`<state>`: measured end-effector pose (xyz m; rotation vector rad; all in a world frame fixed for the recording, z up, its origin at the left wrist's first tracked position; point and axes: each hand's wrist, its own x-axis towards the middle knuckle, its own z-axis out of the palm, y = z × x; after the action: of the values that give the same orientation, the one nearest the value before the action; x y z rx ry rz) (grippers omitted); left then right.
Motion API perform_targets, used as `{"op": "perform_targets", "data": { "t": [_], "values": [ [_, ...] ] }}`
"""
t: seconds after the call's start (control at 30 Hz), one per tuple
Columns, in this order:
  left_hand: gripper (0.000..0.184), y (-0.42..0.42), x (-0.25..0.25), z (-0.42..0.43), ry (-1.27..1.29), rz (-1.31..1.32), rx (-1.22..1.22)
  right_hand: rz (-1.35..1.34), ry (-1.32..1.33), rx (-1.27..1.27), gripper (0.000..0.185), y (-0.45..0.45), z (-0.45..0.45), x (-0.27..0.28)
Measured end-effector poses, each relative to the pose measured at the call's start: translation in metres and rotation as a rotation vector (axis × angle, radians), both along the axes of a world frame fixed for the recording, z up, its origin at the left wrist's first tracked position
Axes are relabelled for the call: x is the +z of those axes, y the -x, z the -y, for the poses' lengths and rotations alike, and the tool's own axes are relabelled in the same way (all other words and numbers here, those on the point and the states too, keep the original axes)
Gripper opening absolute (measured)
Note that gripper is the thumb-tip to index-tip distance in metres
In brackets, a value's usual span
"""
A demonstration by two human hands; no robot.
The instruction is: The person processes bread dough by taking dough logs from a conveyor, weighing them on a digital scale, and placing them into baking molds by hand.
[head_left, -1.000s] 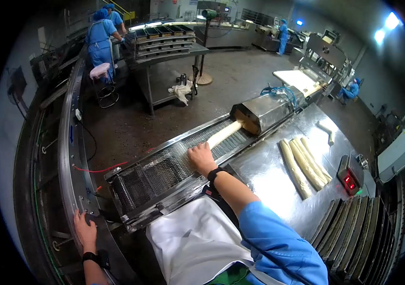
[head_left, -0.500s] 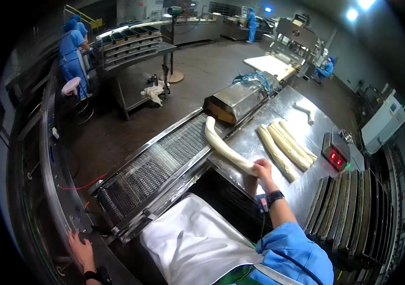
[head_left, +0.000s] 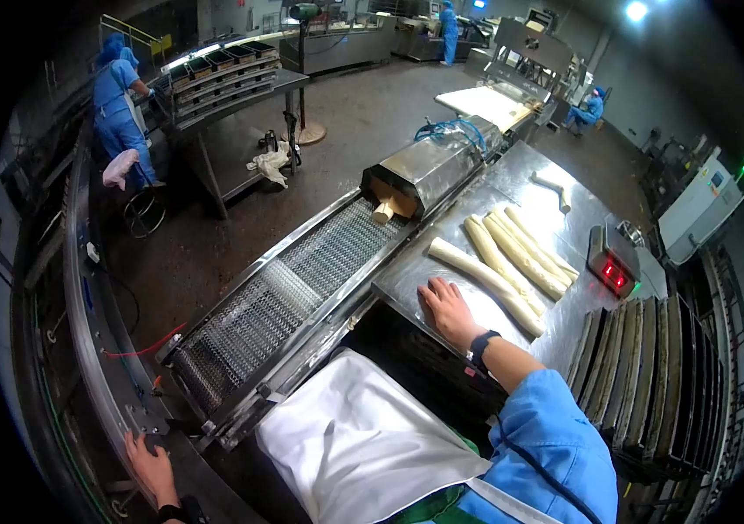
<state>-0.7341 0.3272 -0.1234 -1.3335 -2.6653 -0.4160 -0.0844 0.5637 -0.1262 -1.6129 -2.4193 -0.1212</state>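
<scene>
Cream-coloured rolls [head_left: 522, 253], four in all, lie side by side on my steel desk [head_left: 512, 179]. My right grip [head_left: 452, 312] is palm-down on the bare metal near the desk's edge, fingers spread apart, just beside the nearest roll [head_left: 487, 286]. That roll lies at a slight angle to the other three, its upper end a little away from theirs. Beyond them, a short bent piece [head_left: 555, 189] of the same pale stuff lies on its own.

My left grip [head_left: 150, 465] rests well apart from the rolls, on the metal rail [head_left: 106, 375] at my other side, its fingers loosely apart.

Between my two grips runs a mesh belt [head_left: 293, 297], and at its far end the round tip of another roll [head_left: 383, 213] shows at the mouth of a metal housing [head_left: 433, 170]. To the right of the rolls stands a box with a red display [head_left: 614, 275], its digits too small to read surely. Long dark pans [head_left: 643, 375] stand packed together near my right sleeve [head_left: 555, 419]. Far off on the left, a person in blue [head_left: 119, 109] stands beside stacked trays [head_left: 225, 83].
</scene>
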Motion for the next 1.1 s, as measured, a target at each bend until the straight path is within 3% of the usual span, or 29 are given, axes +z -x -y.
{"op": "perform_targets", "data": {
  "t": [0.2, 0.27, 0.37, 0.7, 1.1],
  "values": [
    [0.037, -0.001, 0.005, 0.000, -0.019, 0.019, -0.017, 0.074, -0.023, -0.147, 0.047, 0.013, -0.048, -0.011],
    [0.036, 0.002, 0.007, 0.001, 0.094, 0.028, -0.026, 0.086, 0.030, -0.174, 0.048, 0.018, -0.059, -0.011],
    [0.037, 0.000, 0.003, 0.000, -0.030, -0.001, -0.037, 0.071, 0.116, -0.373, 0.066, 0.041, -0.067, -0.011],
    [0.037, -0.001, 0.012, -0.001, 0.119, 0.060, 0.021, 0.008, 0.190, -0.297, 0.078, 0.064, -0.082, -0.011],
    [0.035, 0.000, 0.004, 0.001, -0.027, 0.027, -0.015, 0.002, 0.211, -0.253, 0.079, 0.066, -0.086, -0.010]
  ]
}}
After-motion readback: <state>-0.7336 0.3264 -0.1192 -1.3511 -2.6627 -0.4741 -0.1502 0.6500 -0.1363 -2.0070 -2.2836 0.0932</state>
